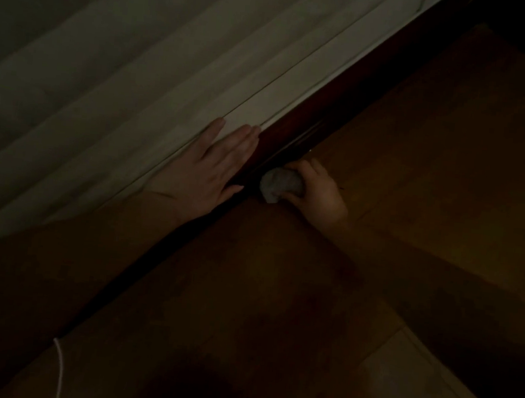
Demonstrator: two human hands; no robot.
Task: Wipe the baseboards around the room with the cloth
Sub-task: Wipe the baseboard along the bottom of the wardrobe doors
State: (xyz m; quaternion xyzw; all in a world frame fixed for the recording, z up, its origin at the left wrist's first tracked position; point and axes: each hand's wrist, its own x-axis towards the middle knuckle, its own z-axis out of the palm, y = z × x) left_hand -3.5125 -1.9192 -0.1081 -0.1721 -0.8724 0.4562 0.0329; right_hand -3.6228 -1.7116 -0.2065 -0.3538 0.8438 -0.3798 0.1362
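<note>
Wiping step in hand: crumpled white cloth (280,185) gripped by right hand (320,192), pressed against dark wooden baseboard (325,114). Pale curtain (136,88) held back by flat, spread left hand (213,164). Next: cloth to be slid along board toward far right.

baseboard (297,131): dark glossy wood | floor (418,182): smooth wood | cloth (280,184): crumpled white fabric

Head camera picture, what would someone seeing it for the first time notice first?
Probably the two hands at the centre of a very dim scene. The left hand lies flat with straight fingers against the pale curtain, just above the dark wooden baseboard. Beside it, the right hand grips a crumpled white cloth low against the baseboard, where it meets the brown wooden floor.
</note>
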